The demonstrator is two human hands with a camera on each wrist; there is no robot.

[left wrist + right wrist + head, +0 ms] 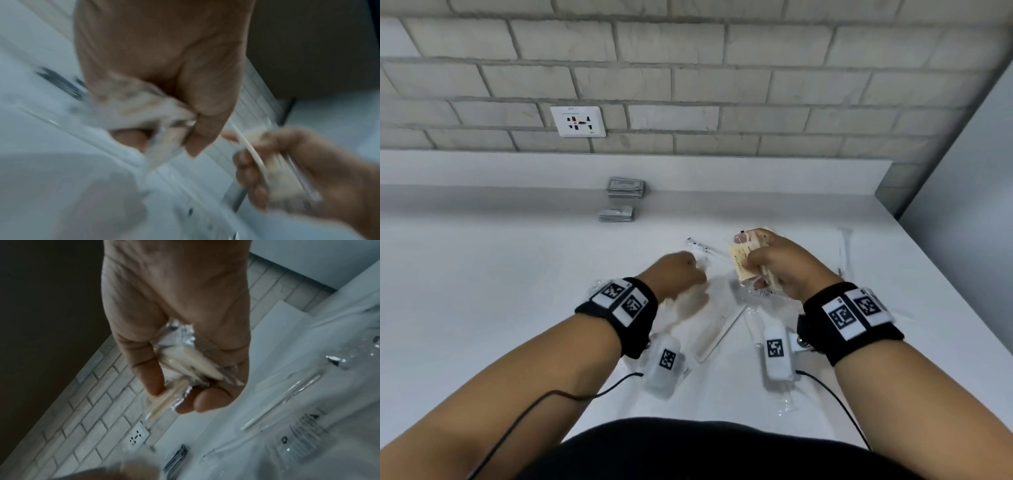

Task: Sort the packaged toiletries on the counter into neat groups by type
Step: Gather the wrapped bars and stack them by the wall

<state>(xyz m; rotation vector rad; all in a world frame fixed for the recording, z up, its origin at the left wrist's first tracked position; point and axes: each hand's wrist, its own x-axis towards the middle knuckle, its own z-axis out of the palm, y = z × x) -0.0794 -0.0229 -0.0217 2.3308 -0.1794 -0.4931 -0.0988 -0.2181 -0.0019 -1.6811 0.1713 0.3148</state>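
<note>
My right hand [763, 263] is raised over the white counter [500, 274] and grips a small bundle of cream packets in clear wrap [742, 262]. In the right wrist view the fingers [156, 382] curl round that bundle [185, 365]. Just left of it, my left hand [686, 270] is curled and pinches a crumpled clear plastic packet [141, 105], blurred by motion. The left wrist view also shows the right hand [287, 164] with its cream packets [279, 175]. A wrapped white comb [717, 334] lies on the counter between my wrists.
Two stacks of grey sachets [626, 187] [616, 213] sit by the counter's back ledge. Long clear-wrapped items lie beyond my hands [702, 247] and at the right [846, 251]. A wall socket [578, 121] is in the brick wall. The counter's right edge runs diagonally.
</note>
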